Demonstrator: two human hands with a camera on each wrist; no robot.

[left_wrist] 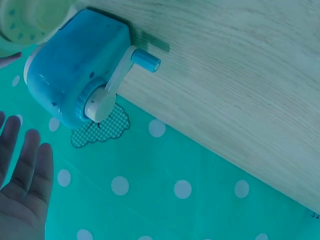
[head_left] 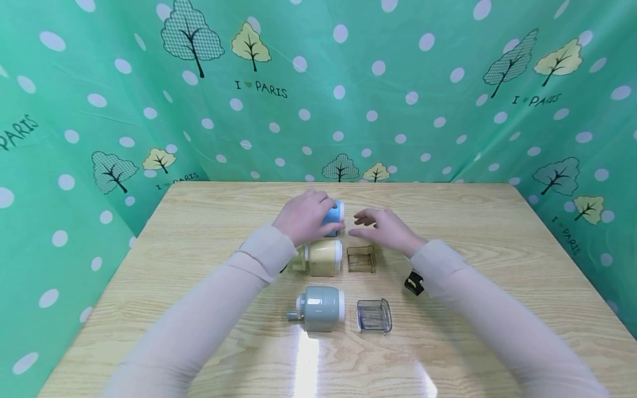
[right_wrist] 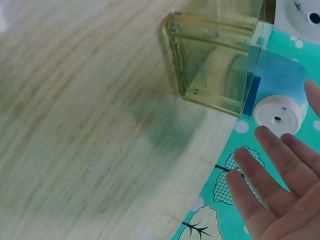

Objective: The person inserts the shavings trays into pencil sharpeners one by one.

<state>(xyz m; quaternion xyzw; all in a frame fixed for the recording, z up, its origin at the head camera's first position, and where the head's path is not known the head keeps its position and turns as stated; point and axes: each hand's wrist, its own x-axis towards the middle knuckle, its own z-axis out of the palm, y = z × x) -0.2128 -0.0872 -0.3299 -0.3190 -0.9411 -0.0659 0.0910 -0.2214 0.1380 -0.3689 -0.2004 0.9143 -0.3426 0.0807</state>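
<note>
A blue crank pencil sharpener lies at the far end of a row, its crank toward the left. My left hand is at its left side and partly covers it in the head view; in the left wrist view the fingers are straight, apart from the blue body. Across from its white face, my right hand hovers with loosely extended fingers and nothing in them. Nearer me are a yellow sharpener and a grey-green sharpener. A clear yellowish drawer sits right of the yellow one.
A clear greyish drawer stands right of the grey-green sharpener. A small black device is at my right cuff. The wooden table ends at the back against a green dotted curtain.
</note>
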